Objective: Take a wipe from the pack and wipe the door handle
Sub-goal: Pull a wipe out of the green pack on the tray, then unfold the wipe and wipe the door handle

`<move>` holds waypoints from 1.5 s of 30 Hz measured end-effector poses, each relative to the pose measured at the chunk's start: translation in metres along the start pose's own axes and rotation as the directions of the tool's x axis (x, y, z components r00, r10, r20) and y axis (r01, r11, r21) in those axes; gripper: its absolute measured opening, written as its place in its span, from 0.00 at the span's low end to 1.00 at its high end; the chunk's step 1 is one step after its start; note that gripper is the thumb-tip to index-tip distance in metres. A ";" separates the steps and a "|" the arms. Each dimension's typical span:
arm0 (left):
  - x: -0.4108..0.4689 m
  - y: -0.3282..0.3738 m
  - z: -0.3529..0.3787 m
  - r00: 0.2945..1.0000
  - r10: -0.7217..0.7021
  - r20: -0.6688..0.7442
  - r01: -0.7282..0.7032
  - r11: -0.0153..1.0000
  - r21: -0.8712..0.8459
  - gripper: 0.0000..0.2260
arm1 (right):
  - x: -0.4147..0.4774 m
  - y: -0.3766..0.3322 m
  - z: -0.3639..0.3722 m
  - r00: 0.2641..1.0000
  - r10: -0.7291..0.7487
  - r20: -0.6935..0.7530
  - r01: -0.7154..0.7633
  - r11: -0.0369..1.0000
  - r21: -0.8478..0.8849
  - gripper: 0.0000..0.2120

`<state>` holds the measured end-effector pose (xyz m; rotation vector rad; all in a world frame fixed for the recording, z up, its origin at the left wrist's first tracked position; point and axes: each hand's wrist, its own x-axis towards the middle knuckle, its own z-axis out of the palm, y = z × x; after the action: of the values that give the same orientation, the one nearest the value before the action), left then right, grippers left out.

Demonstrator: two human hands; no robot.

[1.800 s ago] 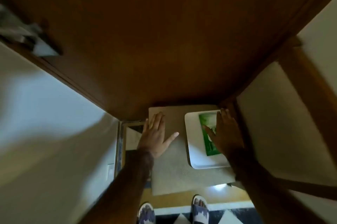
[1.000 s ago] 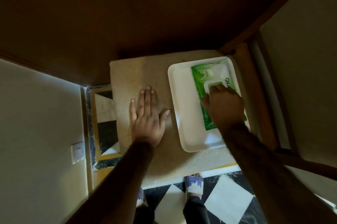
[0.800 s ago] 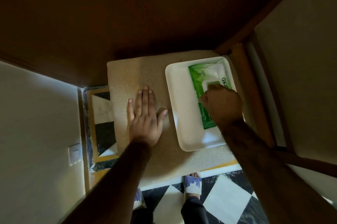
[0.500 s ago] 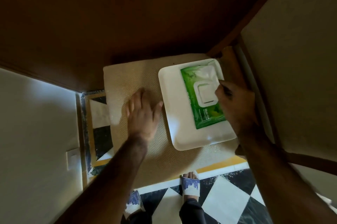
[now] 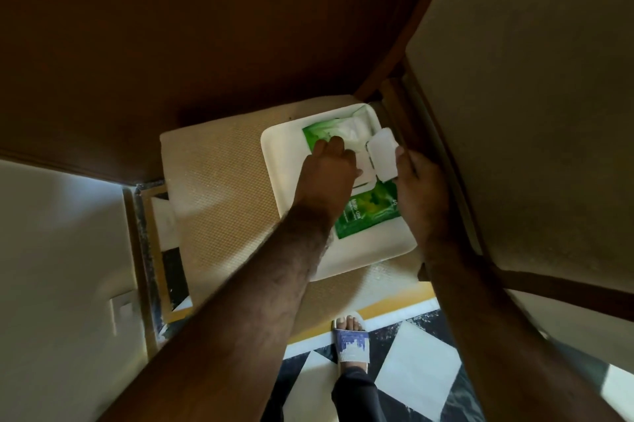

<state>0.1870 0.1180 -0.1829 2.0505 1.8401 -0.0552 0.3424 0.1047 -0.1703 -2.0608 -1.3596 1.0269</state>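
A green pack of wipes point(image 5: 368, 210) lies in a white tray point(image 5: 279, 161) on a beige stool top. Its white flip lid point(image 5: 383, 156) stands swung up to the right, and my right hand point(image 5: 420, 197) holds that lid back with the fingertips. My left hand point(image 5: 327, 178) lies over the pack's opening, fingers curled down at it; I cannot see whether they pinch a wipe. The brown wooden door point(image 5: 206, 27) fills the top of the view. Its handle is out of view.
The beige textured stool top point(image 5: 219, 202) stands against the door. A cream wall point(image 5: 58, 267) with a switch plate point(image 5: 120, 310) is at the left, a wooden frame post point(image 5: 408, 106) at the right. A sandalled foot point(image 5: 350, 341) stands on the black-and-white tiled floor.
My left hand left the stool top and moved right onto the pack's opening. My right hand flipped the lid up and now holds it back. The view tilted down.
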 end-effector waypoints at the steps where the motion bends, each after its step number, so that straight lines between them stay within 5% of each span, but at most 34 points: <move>1: -0.001 0.001 0.002 1.000 -0.003 -0.014 0.003 1.000 0.006 0.18 | 0.000 0.001 -0.001 1.000 -0.010 -0.010 0.010 1.000 -0.002 0.12; 8: 0.003 0.007 0.004 0.984 -0.158 -0.082 0.135 0.963 -0.235 0.16 | -0.006 -0.005 -0.001 0.999 -0.041 0.002 0.041 0.999 0.009 0.17; 11: 0.007 0.008 0.000 0.951 -0.308 -0.014 0.272 0.859 -0.434 0.12 | -0.011 -0.013 0.000 0.999 -0.038 0.017 0.038 0.999 0.005 0.16; 14: 0.003 0.001 -0.008 0.880 -0.468 0.081 0.373 0.575 -0.728 0.04 | -0.017 -0.020 0.005 0.996 -0.084 0.019 0.084 0.996 -0.023 0.16; 18: -0.016 -0.026 -0.017 0.760 -0.598 0.253 0.272 -0.060 -0.960 0.07 | -0.028 -0.021 0.023 0.953 -0.293 0.077 0.303 0.933 -0.196 0.15; 22: -0.038 -0.049 -0.021 0.774 -0.568 0.280 0.139 -0.280 -0.950 0.10 | -0.039 -0.012 0.037 0.911 -0.297 0.287 0.411 0.727 -0.550 0.22; 26: -0.048 -0.061 -0.027 0.790 -0.553 0.264 0.106 -0.302 -0.947 0.08 | -0.034 -0.028 0.044 0.915 -0.256 0.311 0.402 0.603 -0.689 0.22; 28: -0.052 -0.065 -0.034 0.801 -0.550 0.236 0.058 -0.322 -0.945 0.11 | -0.028 -0.047 0.044 0.923 -0.227 0.311 0.374 0.722 -0.582 0.20; 30: -0.058 -0.066 -0.045 0.813 -0.547 0.199 0.004 -0.336 -0.942 0.11 | -0.030 -0.070 0.042 0.940 -0.127 0.317 0.170 0.979 -0.112 0.16; 32: -0.066 -0.067 -0.061 0.830 -0.533 0.163 -0.030 -0.335 -0.942 0.11 | -0.041 -0.093 0.041 0.917 -0.043 0.397 -0.133 0.904 0.407 0.14; 34: -0.076 -0.069 -0.081 0.850 -0.511 0.129 -0.051 -0.324 -0.945 0.08 | -0.052 -0.115 0.038 0.893 -0.075 0.444 -0.226 0.779 0.585 0.14; 39: -0.114 -0.075 -0.149 0.870 -0.488 0.069 -0.055 -0.235 -0.970 0.06 | -0.085 -0.177 0.013 0.870 -0.153 0.468 -0.209 0.747 0.632 0.09; 45: -0.167 -0.082 -0.244 0.836 -0.547 -0.043 -0.003 0.073 -0.997 0.11 | -0.133 -0.266 -0.019 0.859 -0.234 0.455 -0.082 0.815 0.574 0.07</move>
<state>0.0302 0.0393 0.0686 0.6481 1.6046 1.3006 0.1755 0.0904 0.0763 -1.3068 -1.1332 1.7792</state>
